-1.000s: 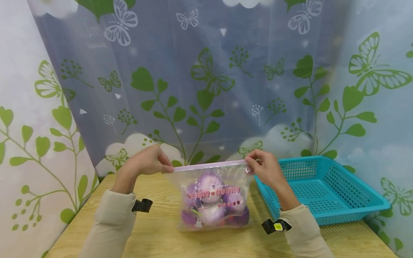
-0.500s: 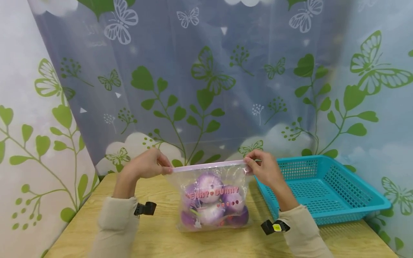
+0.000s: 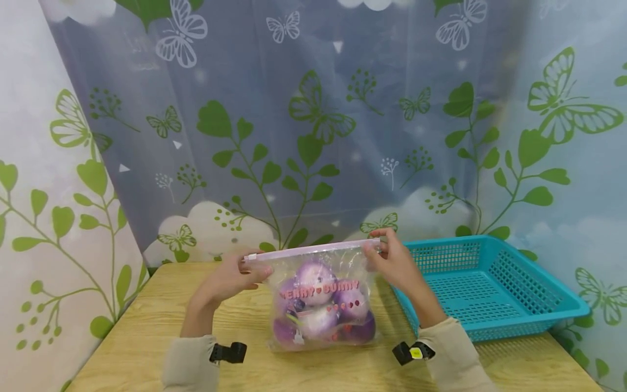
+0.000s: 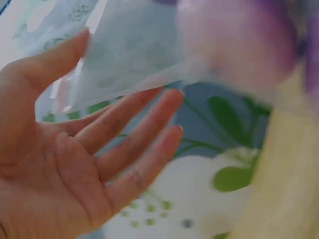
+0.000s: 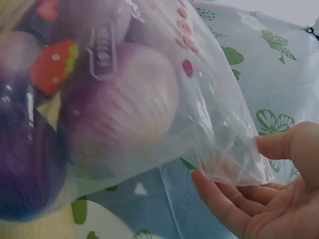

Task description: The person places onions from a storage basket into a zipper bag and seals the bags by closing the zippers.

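Note:
A clear zip bag point(image 3: 320, 335) printed with pink lettering and strawberries stands upright on the table with several round purple-and-white onions point(image 5: 129, 99) inside. Its pale pink slider strip point(image 3: 313, 249) runs across the top, with a small white slider point(image 3: 251, 257) at the left end. At the bag's upper left corner, my left hand point(image 3: 227, 280) has its thumb in front and straight, spread fingers behind, the corner lying loosely between them. My right hand point(image 3: 394, 258) pinches the upper right corner, thumb in front. In the right wrist view, fingers point(image 5: 219, 199) show behind the plastic.
A turquoise perforated basket point(image 3: 499, 326) stands on the right of the wooden table point(image 3: 235, 321), close beside my right forearm. A patterned curtain point(image 3: 274, 136) with leaves and butterflies hangs behind the table.
My left hand has loosened its pinch, turned and dropped lower, with its fingers now spread; the strip's left end and slider have come into sight. My right hand has shifted slightly left.

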Tool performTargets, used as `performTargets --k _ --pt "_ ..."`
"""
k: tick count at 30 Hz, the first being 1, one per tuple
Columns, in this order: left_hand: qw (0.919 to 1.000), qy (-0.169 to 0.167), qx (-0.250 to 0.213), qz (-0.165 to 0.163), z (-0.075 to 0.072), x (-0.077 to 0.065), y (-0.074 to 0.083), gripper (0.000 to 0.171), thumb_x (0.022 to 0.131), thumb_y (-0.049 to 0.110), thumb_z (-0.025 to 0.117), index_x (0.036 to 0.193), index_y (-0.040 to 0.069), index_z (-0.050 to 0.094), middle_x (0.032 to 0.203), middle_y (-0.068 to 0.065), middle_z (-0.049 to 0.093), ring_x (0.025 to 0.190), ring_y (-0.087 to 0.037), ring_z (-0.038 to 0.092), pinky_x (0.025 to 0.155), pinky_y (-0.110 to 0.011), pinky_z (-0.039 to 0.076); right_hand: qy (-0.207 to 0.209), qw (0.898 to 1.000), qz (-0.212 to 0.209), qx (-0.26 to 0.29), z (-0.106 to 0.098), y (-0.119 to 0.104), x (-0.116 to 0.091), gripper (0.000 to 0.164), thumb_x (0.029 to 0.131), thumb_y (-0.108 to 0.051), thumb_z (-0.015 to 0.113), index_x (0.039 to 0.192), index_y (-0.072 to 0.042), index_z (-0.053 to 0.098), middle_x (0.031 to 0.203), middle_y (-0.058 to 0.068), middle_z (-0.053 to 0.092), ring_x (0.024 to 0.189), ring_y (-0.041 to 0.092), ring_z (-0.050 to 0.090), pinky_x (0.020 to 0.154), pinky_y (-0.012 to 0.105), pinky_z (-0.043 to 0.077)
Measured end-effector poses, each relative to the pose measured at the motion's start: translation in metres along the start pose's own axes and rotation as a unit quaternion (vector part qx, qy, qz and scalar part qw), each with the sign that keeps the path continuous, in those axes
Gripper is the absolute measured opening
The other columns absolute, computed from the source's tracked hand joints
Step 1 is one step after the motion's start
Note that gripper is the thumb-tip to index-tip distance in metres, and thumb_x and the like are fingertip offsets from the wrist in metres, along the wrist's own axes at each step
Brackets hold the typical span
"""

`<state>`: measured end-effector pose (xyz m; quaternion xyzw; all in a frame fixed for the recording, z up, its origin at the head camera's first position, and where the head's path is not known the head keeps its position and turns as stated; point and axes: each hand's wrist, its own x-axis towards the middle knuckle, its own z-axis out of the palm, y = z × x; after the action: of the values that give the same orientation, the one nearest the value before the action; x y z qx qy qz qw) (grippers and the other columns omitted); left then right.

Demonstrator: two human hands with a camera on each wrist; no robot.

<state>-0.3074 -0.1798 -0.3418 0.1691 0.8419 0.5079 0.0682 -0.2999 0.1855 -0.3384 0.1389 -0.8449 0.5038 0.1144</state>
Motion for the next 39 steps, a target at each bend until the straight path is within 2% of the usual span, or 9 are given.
performTargets --k 8,13,20,22,25,27,29,34,39 --pt "0.9953 -0.036 -0.084 0.030 0.028 0.001 -0.035 0.061 0.098 0.030 0.070 0.147 0.000 0.047 0.148 -0.025 0.053 0.137 -0.044 0.054 0.107 -0.048 0.058 -0.032 0.999 0.014 -0.037 0.011 0.007 -0.003 0.090 0.103 -0.033 0.063 0.165 -0.012 0.001 0.117 0.024 0.071 0.097 0.030 0.074 0.084 0.044 0.063" --pt "0.9929 -0.054 -0.104 0.020 0.044 0.000 -0.039 0.084 0.093 0.030 0.076 0.161 0.011 0.030 0.156 -0.029 0.043 0.140 -0.048 0.049 0.109 -0.049 0.056 -0.061 0.997 -0.013 -0.048 0.017 0.012 -0.004 0.086 0.102 -0.032 0.064 0.166 -0.030 0.006 0.152 0.035 0.045 0.096 0.031 0.075 0.074 0.038 0.064" --pt "0.9922 -0.055 -0.111 0.011 0.053 0.001 -0.040 0.091 0.093 0.027 0.077 0.164 0.017 0.021 0.153 -0.032 0.044 0.136 -0.044 0.053 0.102 -0.044 0.060 -0.092 0.993 -0.042 -0.067 0.020 0.014 -0.007 0.086 0.099 -0.030 0.069 0.165 -0.034 0.014 0.168 0.021 0.027 0.104 0.035 0.071 0.074 0.036 0.064" --pt "0.9928 -0.055 -0.106 0.009 0.054 0.002 -0.041 0.092 0.093 0.027 0.077 0.164 0.018 0.020 0.151 -0.032 0.046 0.133 -0.041 0.056 0.100 -0.042 0.060 -0.101 0.992 -0.055 -0.057 0.020 0.014 -0.007 0.093 0.096 -0.026 0.072 0.166 -0.030 0.011 0.172 0.018 0.018 0.124 0.044 0.061 0.090 0.051 0.063" --pt "0.9935 -0.050 -0.102 0.004 0.056 0.003 -0.042 0.092 0.093 0.028 0.077 0.164 0.018 0.019 0.146 -0.031 0.050 0.129 -0.039 0.059 0.099 -0.042 0.060 -0.113 0.990 -0.075 -0.046 0.019 0.015 -0.006 0.105 0.092 -0.024 0.078 0.167 -0.024 0.005 0.174 0.015 0.006 0.151 0.051 0.029 0.114 0.072 0.041" --pt "0.9942 -0.043 -0.099 -0.001 0.058 0.003 -0.043 0.092 0.093 0.030 0.077 0.164 0.019 0.020 0.145 -0.031 0.051 0.128 -0.038 0.060 0.100 -0.043 0.060 -0.125 0.988 -0.079 -0.050 0.019 0.016 -0.006 0.111 0.089 -0.026 0.081 0.167 -0.022 0.002 0.174 0.017 0.003 0.157 0.051 0.010 0.120 0.078 0.023" --pt "0.9949 -0.034 -0.095 -0.007 0.060 0.004 -0.043 0.091 0.094 0.032 0.076 0.164 0.020 0.021 0.146 -0.030 0.051 0.128 -0.037 0.061 0.100 -0.045 0.059 -0.142 0.985 -0.076 -0.058 0.018 0.017 -0.007 0.118 0.086 -0.028 0.084 0.167 -0.021 -0.001 0.174 0.018 0.001 0.157 0.051 0.006 0.119 0.079 0.023" --pt "0.9971 -0.012 -0.074 -0.013 0.064 0.004 -0.040 0.089 0.096 0.037 0.072 0.165 0.014 0.019 0.146 -0.033 0.050 0.111 -0.030 0.069 0.092 -0.041 0.061 -0.172 0.979 -0.075 -0.077 0.020 0.022 -0.009 0.120 0.085 -0.028 0.085 0.167 -0.021 -0.002 0.173 0.021 0.003 0.155 0.054 0.010 0.115 0.078 0.035" --pt "0.9965 0.006 -0.082 -0.014 0.068 0.003 -0.035 0.090 0.100 0.034 0.068 0.163 0.000 0.014 0.145 -0.041 0.047 0.090 -0.029 0.075 0.088 -0.044 0.065 -0.145 0.984 -0.064 -0.087 0.030 0.025 -0.009 0.108 0.090 -0.034 0.080 0.167 -0.020 0.006 0.172 0.021 0.010 0.138 0.054 0.046 0.106 0.069 0.050"
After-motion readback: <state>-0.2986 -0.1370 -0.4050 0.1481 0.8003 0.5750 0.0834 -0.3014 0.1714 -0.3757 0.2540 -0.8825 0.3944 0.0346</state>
